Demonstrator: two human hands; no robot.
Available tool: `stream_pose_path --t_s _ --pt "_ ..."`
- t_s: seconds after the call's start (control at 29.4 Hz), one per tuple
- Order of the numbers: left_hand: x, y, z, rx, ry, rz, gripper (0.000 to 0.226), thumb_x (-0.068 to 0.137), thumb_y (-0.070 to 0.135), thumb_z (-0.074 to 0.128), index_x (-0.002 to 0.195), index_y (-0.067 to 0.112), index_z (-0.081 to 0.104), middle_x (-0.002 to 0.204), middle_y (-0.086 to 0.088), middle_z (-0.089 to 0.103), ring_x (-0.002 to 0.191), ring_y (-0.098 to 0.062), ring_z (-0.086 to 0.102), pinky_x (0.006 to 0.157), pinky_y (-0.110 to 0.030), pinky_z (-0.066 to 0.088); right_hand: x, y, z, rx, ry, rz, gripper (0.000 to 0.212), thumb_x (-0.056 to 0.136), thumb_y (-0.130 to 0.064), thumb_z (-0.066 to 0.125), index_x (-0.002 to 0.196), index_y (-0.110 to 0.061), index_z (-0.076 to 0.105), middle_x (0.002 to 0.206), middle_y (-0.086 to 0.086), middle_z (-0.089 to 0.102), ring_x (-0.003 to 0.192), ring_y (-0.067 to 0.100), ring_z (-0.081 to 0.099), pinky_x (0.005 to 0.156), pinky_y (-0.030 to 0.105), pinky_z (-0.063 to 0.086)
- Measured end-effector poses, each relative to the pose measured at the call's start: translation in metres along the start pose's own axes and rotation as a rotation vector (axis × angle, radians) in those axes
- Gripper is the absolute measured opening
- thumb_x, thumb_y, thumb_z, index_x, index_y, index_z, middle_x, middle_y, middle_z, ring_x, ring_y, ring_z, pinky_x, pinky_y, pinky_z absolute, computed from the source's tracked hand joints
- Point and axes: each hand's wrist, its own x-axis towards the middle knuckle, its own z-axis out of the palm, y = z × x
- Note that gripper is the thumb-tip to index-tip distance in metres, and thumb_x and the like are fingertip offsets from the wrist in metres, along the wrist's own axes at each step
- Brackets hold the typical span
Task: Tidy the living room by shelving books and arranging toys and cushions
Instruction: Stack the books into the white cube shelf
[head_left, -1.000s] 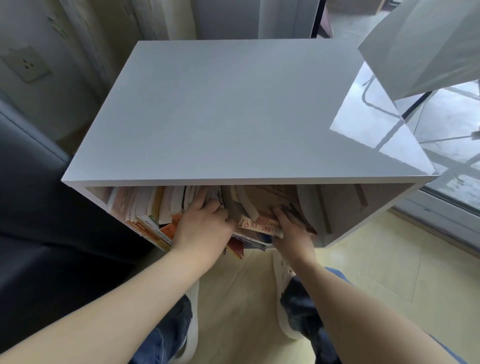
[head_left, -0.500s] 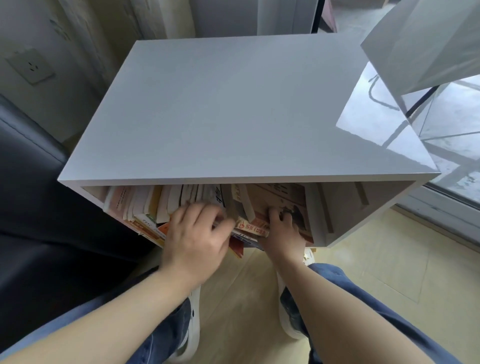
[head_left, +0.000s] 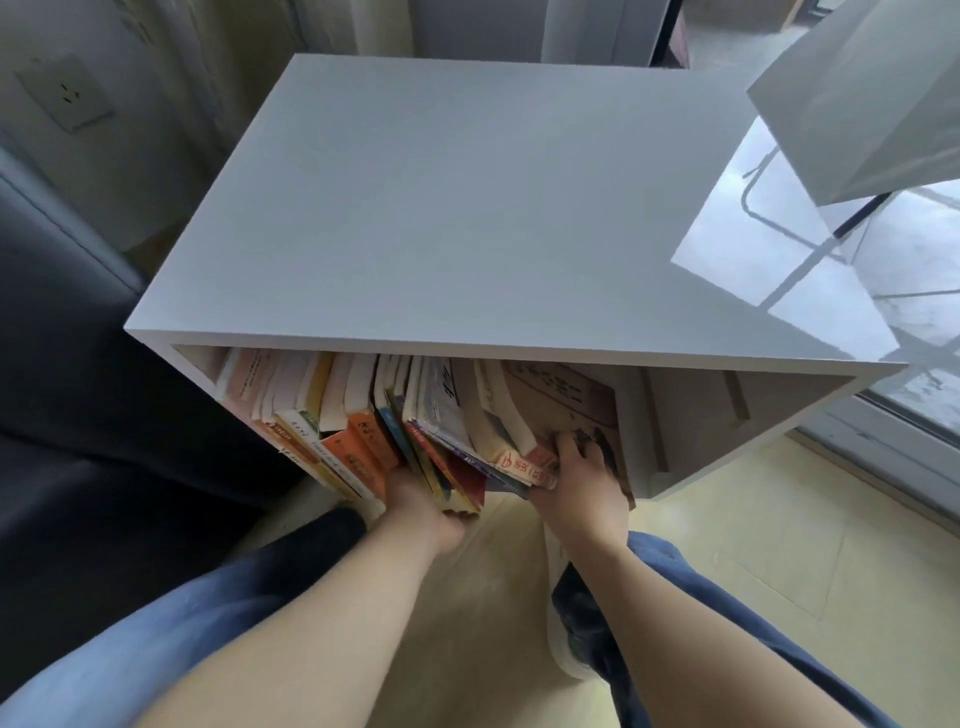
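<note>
A white open-fronted shelf cabinet (head_left: 467, 208) fills the middle of the head view. Inside it a row of books (head_left: 353, 447) leans to the left, orange, white and blue spines facing me. My left hand (head_left: 421, 506) sits under the jutting lower ends of the middle books; the books hide its fingers. My right hand (head_left: 576, 483) is at the right end of the row. Its fingers curl onto a large brown book (head_left: 566, 395), and its thumb lies under a pink-spined book (head_left: 519, 465). The right part of the compartment holds no books.
A dark sofa (head_left: 78, 415) stands against the cabinet's left side, with a wall socket (head_left: 65, 93) above it. A white lampshade (head_left: 857, 93) hangs over the cabinet's right corner, and a glass door (head_left: 930, 322) is at the right. My shoe (head_left: 563, 654) rests on the pale floor.
My left hand has dropped from the upper part of the books to the lower ends of their spines. My right hand has stayed on the right-hand books.
</note>
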Motion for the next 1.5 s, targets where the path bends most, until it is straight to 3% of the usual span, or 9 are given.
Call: stream_pose_path --t_s 0.51,0.68,0.78,0.88,0.99,1.06,1.16,1.33,1.5 --pt "0.037 -0.011 0.016 -0.432 -0.184 0.009 0.059 0.096 0.054 0.028 0.144 0.021 0.032 0.148 -0.016 0.036 0.133 -0.039 0.036 0.110 -0.052 0.029 0.004 0.002 0.007 0.020 0.015 -0.019 0.049 0.084 -0.036 0.062 0.128 -0.024 0.043 0.122 0.004 0.048 0.107 0.024 0.052 0.077 0.033 0.051" --pt "0.028 -0.016 0.005 0.001 -0.095 0.041 0.054 0.098 0.049 0.020 0.133 0.015 0.043 0.132 -0.019 0.048 0.128 -0.037 0.042 0.103 -0.061 0.030 0.001 0.001 0.003 0.059 0.021 -0.017 0.050 0.084 -0.031 0.062 0.129 -0.024 0.043 0.126 0.003 0.047 0.111 0.024 0.051 0.077 0.033 0.048" --pt "0.005 -0.021 0.001 0.369 0.028 0.048 0.032 0.100 0.029 0.030 0.121 0.011 0.046 0.097 -0.014 0.054 0.097 -0.031 0.056 0.082 -0.046 0.045 0.003 0.000 0.005 0.079 0.019 -0.005 0.049 0.084 -0.031 0.063 0.127 -0.022 0.043 0.127 0.005 0.045 0.111 0.025 0.050 0.078 0.035 0.051" --pt "-0.037 -0.025 -0.008 1.205 -0.014 0.460 0.014 0.097 0.025 0.042 0.104 0.017 0.051 0.082 -0.004 0.055 0.072 -0.019 0.054 0.059 -0.026 0.041 0.002 -0.008 0.006 0.136 0.001 0.023 0.050 0.084 -0.030 0.065 0.126 -0.018 0.042 0.129 0.008 0.042 0.114 0.029 0.049 0.081 0.037 0.049" --pt "-0.064 -0.008 -0.018 1.978 -0.307 1.572 0.013 0.092 0.024 0.047 0.091 0.019 0.059 0.086 0.004 0.060 0.079 -0.017 0.056 0.062 -0.025 0.042 0.004 -0.015 0.007 0.182 -0.084 0.017 0.058 0.084 -0.027 0.065 0.133 -0.013 0.036 0.135 0.013 0.037 0.118 0.033 0.047 0.088 0.037 0.046" --pt "-0.073 0.004 -0.010 2.109 -0.339 2.052 0.021 0.084 0.018 0.048 0.092 0.015 0.067 0.092 -0.004 0.067 0.088 -0.025 0.062 0.071 -0.032 0.049 0.005 -0.010 0.004 0.257 -0.118 0.011 0.064 0.082 -0.029 0.068 0.135 -0.014 0.036 0.135 0.011 0.039 0.116 0.031 0.047 0.089 0.034 0.044" --pt "-0.065 0.012 0.005 2.535 0.025 1.702 0.048 0.097 0.029 0.038 0.142 0.015 0.035 0.149 -0.013 0.034 0.138 -0.030 0.029 0.111 -0.044 0.023 0.008 0.002 -0.001 0.387 -0.164 0.012 0.056 0.084 -0.014 0.063 0.136 -0.019 0.044 0.132 0.005 0.049 0.115 0.024 0.052 0.089 0.027 0.043" --pt "-0.045 -0.010 0.024 2.714 0.054 1.486 0.059 0.098 0.029 0.042 0.149 0.028 0.013 0.158 -0.013 0.001 0.144 -0.037 0.002 0.114 -0.052 0.003 0.013 0.015 -0.007 0.937 -0.226 0.198 0.040 0.093 0.001 0.047 0.131 -0.012 0.054 0.118 -0.001 0.058 0.113 0.015 0.054 0.068 0.006 0.045" --pt "-0.034 -0.009 0.037 2.638 -0.043 1.438 0.041 0.095 0.019 0.045 0.134 0.020 0.032 0.153 -0.013 0.018 0.135 -0.035 0.026 0.103 -0.047 0.032 0.025 0.027 0.015 1.020 -0.120 0.497 0.026 0.089 -0.030 0.055 0.109 -0.016 0.063 0.106 0.011 0.065 0.099 0.031 0.061 0.094 0.042 0.048"
